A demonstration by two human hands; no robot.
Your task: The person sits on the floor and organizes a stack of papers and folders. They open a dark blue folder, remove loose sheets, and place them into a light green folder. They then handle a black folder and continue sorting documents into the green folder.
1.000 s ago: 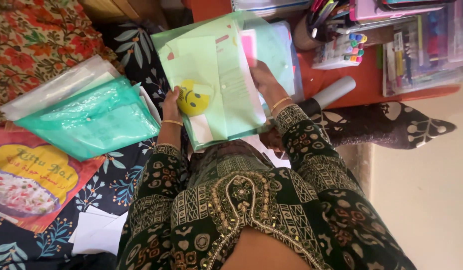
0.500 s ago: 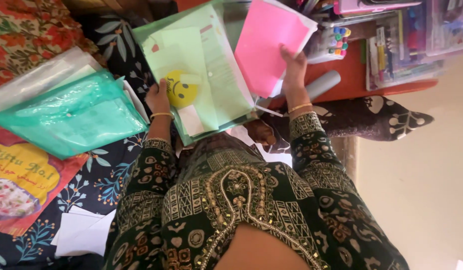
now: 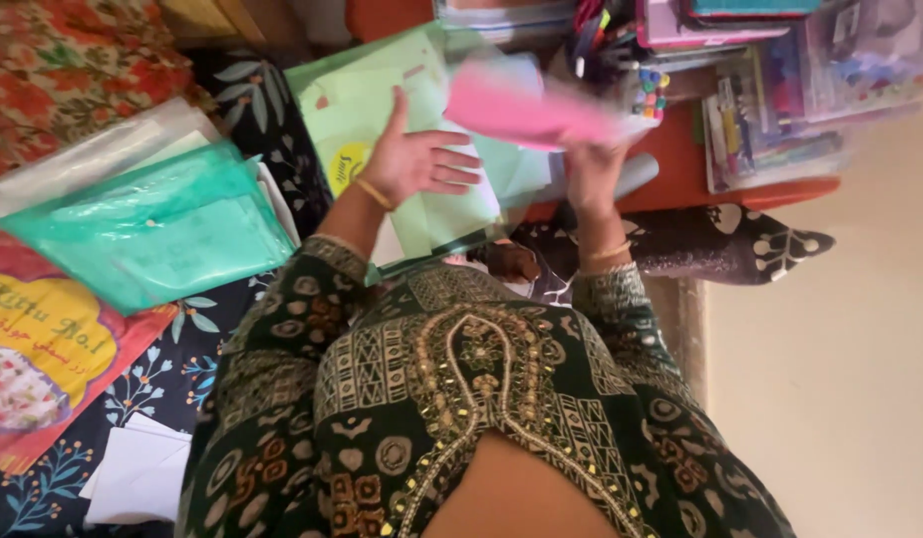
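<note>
Over green folder [image 3: 377, 110], pink paper [image 3: 526, 110] has tipped flat.

A dark floral bedsheet [image 3: 132, 384] carries a teal plastic folder [image 3: 152, 234], white paper [image 3: 142, 473] and a red printed bag [image 3: 43, 349]

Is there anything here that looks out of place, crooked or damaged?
Nothing looks damaged or spilled. The white paper lies alone on the dark flowered cloth, apart from the other stacks. The teal folder sits askew across a clear folder. The right hand lifts a blurred pink sheet; the left hand rests on the green folder.
</note>
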